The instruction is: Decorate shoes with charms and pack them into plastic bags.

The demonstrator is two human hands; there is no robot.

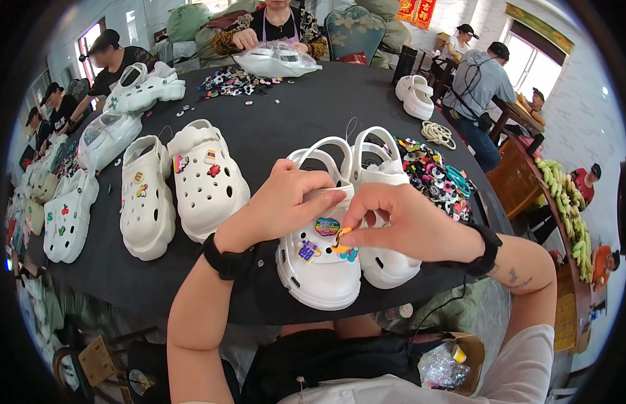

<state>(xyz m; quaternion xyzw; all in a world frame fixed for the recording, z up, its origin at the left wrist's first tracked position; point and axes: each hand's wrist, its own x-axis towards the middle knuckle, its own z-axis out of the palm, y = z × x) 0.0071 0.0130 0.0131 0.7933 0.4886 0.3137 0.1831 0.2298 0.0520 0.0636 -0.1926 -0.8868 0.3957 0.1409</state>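
left hand (pixel 279 202) steadying white clog (pixel 318 262), right hand (pixel 400 225) pinching orange charm (pixel 341 234)

Only one view is given, taken from a wide fisheye camera worn on the person's head. The scene is looked down upon steeply, so that the person's own forearms enter from the lower edge and the left hand (pixel 279 202) and right hand (pixel 400 225) are seen close, near the middle of the picture. The near edge of the round black table (pixel 292 114) is seen almost from above, while its far side and the seated people beyond it are pushed up toward the top rim. Straight lines are bent near the border, and the corners are cut off by a dark circular rim. No second view is supplied, so no overlap can be told.
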